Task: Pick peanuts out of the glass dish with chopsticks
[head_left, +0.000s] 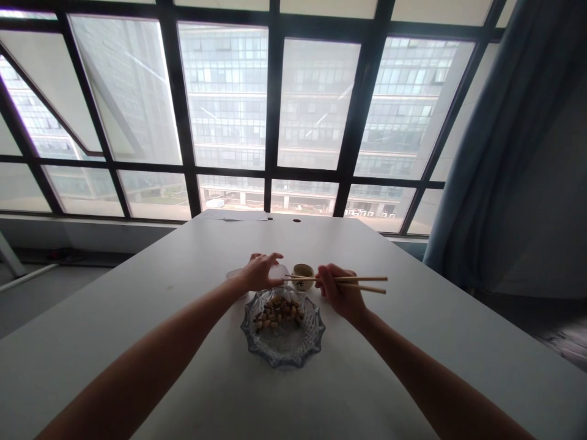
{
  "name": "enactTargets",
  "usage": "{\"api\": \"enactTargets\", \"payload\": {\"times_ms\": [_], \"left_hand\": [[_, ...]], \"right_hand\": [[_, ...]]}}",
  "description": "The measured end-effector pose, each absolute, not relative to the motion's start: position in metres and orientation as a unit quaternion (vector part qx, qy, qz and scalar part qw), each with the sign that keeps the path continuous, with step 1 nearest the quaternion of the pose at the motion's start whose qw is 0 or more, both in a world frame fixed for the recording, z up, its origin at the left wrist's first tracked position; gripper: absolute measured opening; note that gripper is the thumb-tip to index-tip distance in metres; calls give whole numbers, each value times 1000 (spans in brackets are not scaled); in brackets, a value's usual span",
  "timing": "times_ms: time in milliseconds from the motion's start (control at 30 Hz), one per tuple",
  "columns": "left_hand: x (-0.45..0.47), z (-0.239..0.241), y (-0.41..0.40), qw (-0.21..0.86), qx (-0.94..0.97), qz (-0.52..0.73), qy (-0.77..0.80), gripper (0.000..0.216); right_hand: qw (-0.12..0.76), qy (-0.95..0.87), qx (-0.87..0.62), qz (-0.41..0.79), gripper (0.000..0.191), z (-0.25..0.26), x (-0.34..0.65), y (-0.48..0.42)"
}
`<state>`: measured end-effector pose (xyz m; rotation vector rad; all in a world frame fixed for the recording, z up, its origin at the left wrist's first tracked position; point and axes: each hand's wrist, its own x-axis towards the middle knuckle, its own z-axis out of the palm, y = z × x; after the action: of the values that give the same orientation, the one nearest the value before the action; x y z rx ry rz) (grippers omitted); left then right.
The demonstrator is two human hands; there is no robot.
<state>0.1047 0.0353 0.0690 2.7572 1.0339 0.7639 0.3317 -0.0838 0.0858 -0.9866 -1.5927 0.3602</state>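
A pair of wooden chopsticks (362, 282) is in my right hand (342, 292), with the fingers closed round it. The tips point left, across the front of a small cup (302, 269) with dark markings, and end close to my left thumb. My left hand (260, 272) is over a pale translucent container (279, 272), thumb and fingers apart; whether it touches the container I cannot tell. Nearer to me stands a scalloped clear glass bowl (284, 357). Brown nuts in shells (277, 311), pistachio-like, lie heaped towards its far side.
The white table (183, 342) reaches towards a large window wall with dark frames (270, 122). White sheets of paper (236, 215) lie at its far edge, beside two round holes. A blue-grey curtain (490, 140) hangs on the right.
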Motion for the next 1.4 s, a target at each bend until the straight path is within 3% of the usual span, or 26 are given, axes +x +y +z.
{"api": "enactTargets", "payload": {"times_ms": [133, 233, 400, 633, 833, 1400], "left_hand": [[99, 67, 39, 65, 898, 226, 371, 65], [89, 68, 35, 57, 891, 239, 381, 63], [53, 60, 26, 11, 861, 315, 398, 59], [9, 23, 25, 79, 790, 427, 432, 61], [9, 10, 20, 138, 788, 405, 443, 70], [12, 11, 15, 127, 804, 363, 454, 75]], "right_hand": [[480, -682, -464, 299, 62, 102, 336, -88], [416, -707, -476, 317, 62, 106, 339, -90], [446, -723, -455, 268, 55, 97, 337, -86], [482, -708, -440, 271, 54, 99, 333, -88], [452, -722, -445, 278, 53, 109, 331, -96], [399, -766, -435, 255, 54, 96, 312, -102]]}}
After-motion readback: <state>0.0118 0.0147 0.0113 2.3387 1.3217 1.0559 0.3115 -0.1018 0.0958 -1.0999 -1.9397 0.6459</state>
